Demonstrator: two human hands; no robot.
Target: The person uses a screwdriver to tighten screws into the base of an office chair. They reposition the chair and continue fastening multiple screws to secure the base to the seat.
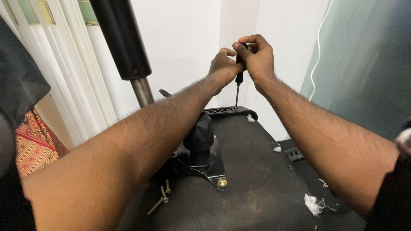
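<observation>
Both hands meet at the twelve o'clock edge of an upturned office chair seat [257, 171]. The right hand [257, 57] has its grip closed round the black handle of a screwdriver [238, 81], fingers wrapped over the top end. The left hand [223, 68] has its grip curled and pressed against the same handle just beside it, steadying it. The thin shaft stands nearly upright, its tip down on the black armrest bracket [231, 111] at the seat's far edge.

As a judgement: the step goes best with the shaft kept square to the fastener, steady downward pressure from the upper hand, and slow turns so the tip does not slip out.

At seven o'clock from the bracket sits the black tilt mechanism [201, 149] with a brass bolt head [222, 182] in its plate; loose brass bolts [162, 197] lie on the fabric at its eight o'clock. The gas lift column [124, 42] rises at ten o'clock.

No labels or signs show. Torn clear plastic wrapping [314, 204] lies at five o'clock, with smaller white scraps [277, 149] near three o'clock
</observation>
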